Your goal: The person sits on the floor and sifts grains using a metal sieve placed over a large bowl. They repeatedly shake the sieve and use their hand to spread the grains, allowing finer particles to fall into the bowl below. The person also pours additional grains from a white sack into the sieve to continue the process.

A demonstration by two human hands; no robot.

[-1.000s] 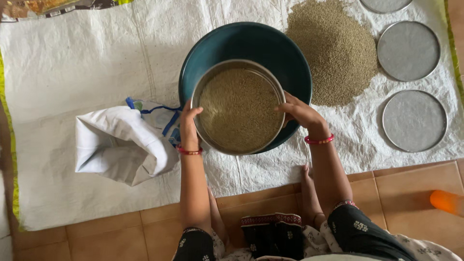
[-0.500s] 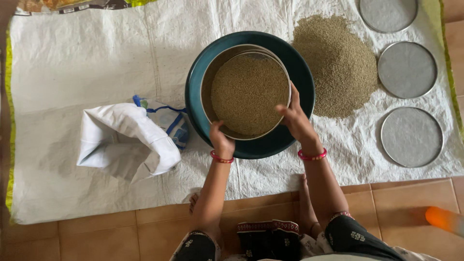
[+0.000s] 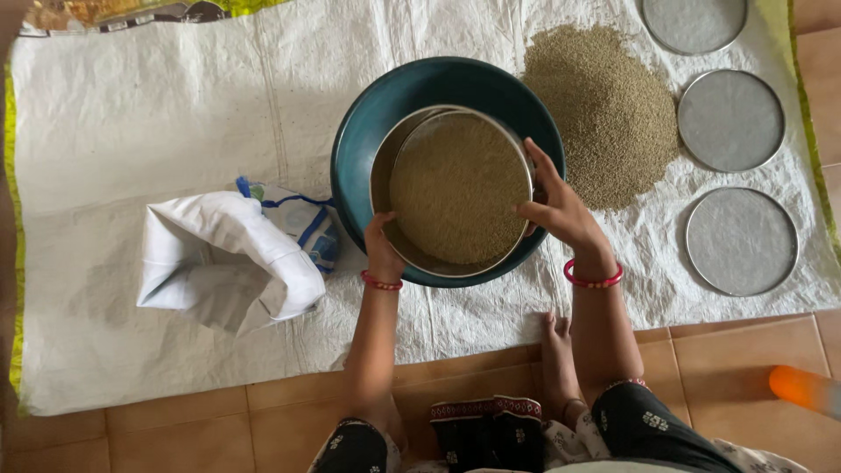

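A round metal sieve point(image 3: 455, 188) full of small olive-brown grain sits tilted over a large dark teal basin point(image 3: 385, 105). My left hand point(image 3: 381, 245) grips the sieve's near-left rim. My right hand point(image 3: 561, 210) holds its right rim, fingers spread along the edge. Both wrists wear red bangles. A heap of the same grain point(image 3: 600, 114) lies on the white woven sheet point(image 3: 158, 105) just right of the basin.
An open white sack point(image 3: 223, 263) with blue trim lies left of the basin. Three round mesh discs point(image 3: 731, 118) lie along the sheet's right side. An orange object point(image 3: 806, 390) rests on the tiled floor point(image 3: 727, 385) at lower right. My bare foot point(image 3: 556, 350) is at the sheet's edge.
The sieve has swung from the basin's near-left edge up into the basin and now back toward its near right. My left hand slid along the rim; my right hand stayed on the right rim.
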